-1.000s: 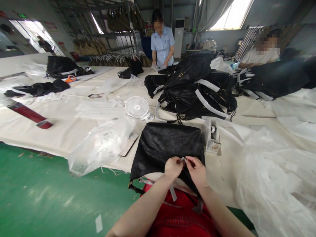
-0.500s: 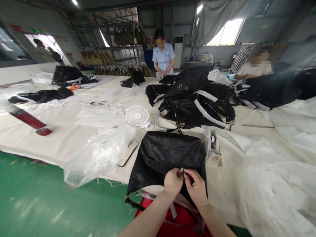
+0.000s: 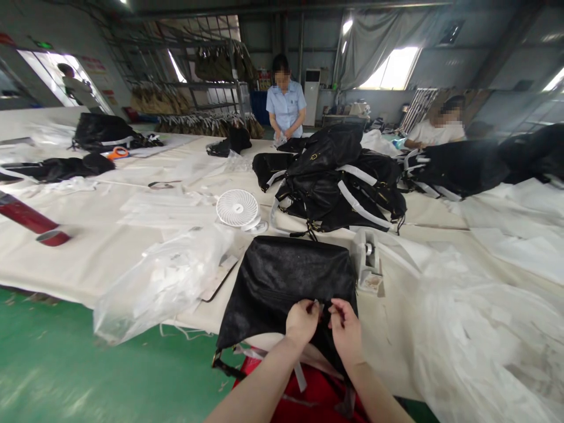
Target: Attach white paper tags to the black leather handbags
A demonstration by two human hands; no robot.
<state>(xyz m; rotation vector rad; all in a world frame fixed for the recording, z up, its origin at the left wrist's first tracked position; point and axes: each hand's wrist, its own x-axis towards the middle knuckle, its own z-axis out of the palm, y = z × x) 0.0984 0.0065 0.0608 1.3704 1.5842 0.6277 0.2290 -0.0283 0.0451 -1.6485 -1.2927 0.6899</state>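
A black bag (image 3: 291,267) lies at the near edge of the table, its front part hanging toward me. Over its lower right part, my left hand (image 3: 303,320) pinches a small whitish piece (image 3: 316,305) between thumb and fingers. Just to the right, my right hand (image 3: 345,329) has its fingers curled close together near the bag's surface; whatever they hold is too small to make out. A narrow gap separates the two hands.
A tape dispenser (image 3: 368,264) stands right of the bag, a white fan (image 3: 238,208) behind it. Plastic bags (image 3: 167,276) lie left, more plastic (image 3: 480,335) right. Black bags (image 3: 330,188) are piled behind. Two people work across the table; another stands far left.
The view has shifted slightly, so most things sit further left. My hands have moved a little apart, the right one drawing away from the whitish piece in the left.
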